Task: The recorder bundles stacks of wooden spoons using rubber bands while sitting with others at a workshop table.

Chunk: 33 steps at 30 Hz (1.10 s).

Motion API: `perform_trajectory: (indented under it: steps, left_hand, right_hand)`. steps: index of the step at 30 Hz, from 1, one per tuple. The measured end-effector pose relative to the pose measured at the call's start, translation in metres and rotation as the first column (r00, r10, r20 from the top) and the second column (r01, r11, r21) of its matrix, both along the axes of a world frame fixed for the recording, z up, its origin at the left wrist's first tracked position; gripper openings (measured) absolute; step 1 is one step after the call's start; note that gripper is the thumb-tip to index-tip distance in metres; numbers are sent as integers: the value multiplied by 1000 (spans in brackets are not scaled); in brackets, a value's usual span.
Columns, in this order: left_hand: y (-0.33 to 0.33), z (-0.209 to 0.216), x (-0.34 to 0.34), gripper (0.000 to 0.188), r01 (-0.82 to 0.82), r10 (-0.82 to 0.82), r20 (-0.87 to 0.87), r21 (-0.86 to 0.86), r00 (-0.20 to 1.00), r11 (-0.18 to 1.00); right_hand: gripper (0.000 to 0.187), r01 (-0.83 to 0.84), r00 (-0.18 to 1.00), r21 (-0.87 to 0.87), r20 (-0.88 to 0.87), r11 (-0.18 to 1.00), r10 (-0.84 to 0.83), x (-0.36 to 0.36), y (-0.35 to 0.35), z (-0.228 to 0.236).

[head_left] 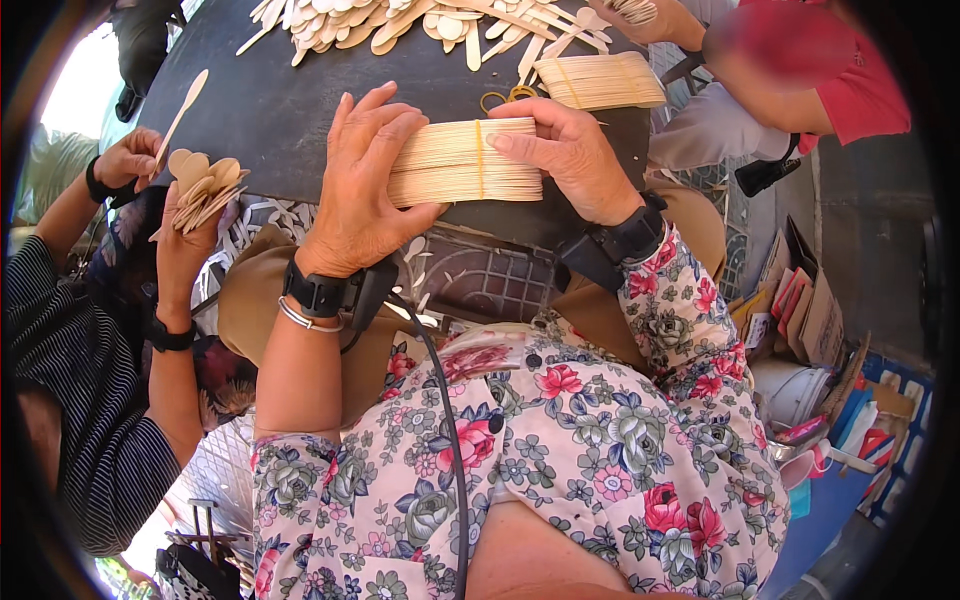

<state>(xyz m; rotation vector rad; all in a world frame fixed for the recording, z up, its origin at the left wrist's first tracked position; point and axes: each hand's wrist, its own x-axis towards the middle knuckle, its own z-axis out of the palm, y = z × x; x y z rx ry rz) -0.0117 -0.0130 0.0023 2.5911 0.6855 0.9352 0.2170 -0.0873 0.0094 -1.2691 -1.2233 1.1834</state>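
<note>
A thick bundle of flat wooden spoons or sticks (440, 165) is held level over the near edge of the dark table; the ends that would show their kind are mostly covered. Around it runs a yellow rubber band (480, 165), right of the middle. My left hand (352, 180) is wrapped about the bundle's left end, thumb below and fingers above. At the other end my right hand (585, 165) grips its upper right corner, with thumb and fingers near the band. Just behind lie another banded bundle (610, 80) and yellow-handled scissors (494, 101).
Loose wooden spoons (370, 22) are heaped on the far side of the dark table (260, 110). On the left, a co-worker's hands hold several wooden spoons (205, 185). Another person in red (865, 95) sits at right. Cardboard (815, 310) and a blue crate (835, 525) stand lower right.
</note>
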Motion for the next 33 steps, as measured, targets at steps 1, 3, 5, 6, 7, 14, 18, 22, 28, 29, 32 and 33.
perform_trajectory:
  steps: [1,3,5,6,7,14,18,22,28,29,32,33]
  left_hand:
    - [-1,1,2,70,0,0,3,31,1000,1000]
    - [-2,2,3,74,-30,28,38,49,999,998]
    - [-3,3,6,78,-59,54,74,70,996,996]
    - [-3,3,7,80,-142,135,184,30,974,989]
    - [-3,3,8,82,-220,216,288,-19,933,975]
    - [-15,-11,22,46,176,234,412,-742,880,646]
    - [-16,-10,31,20,307,232,467,-809,853,501]
    - [-9,-19,30,19,246,153,495,-648,855,721]
    - [-7,-14,31,25,112,57,327,-475,943,873]
    - [-8,-14,32,25,111,56,324,-475,944,873]
    - [-8,-14,31,25,115,80,305,-570,949,814]
    - [-6,-16,31,25,120,71,295,-581,953,805]
  right_hand:
    - [35,1,1000,-2,-1,1000,-1,2,-1,-1]
    - [33,26,994,-32,-106,999,-30,7,-1,-2]
    - [35,71,971,-42,-227,997,-79,3,-2,1]
    - [37,116,930,-56,-345,992,-128,2,-2,2]
    - [37,117,930,-55,-345,992,-129,1,-1,2]
    - [40,21,767,-28,-641,999,-34,-3,5,-10]
    - [39,3,937,46,-350,999,14,0,8,-3]
    - [34,-17,985,50,-169,999,25,2,9,-1]
    - [30,13,989,154,-148,988,10,-2,6,-20]
    - [28,21,994,151,-105,988,-5,-2,7,-22]
    - [27,39,998,140,-58,989,-31,-3,7,-25]
    - [27,47,998,131,-52,990,-40,-4,7,-26]
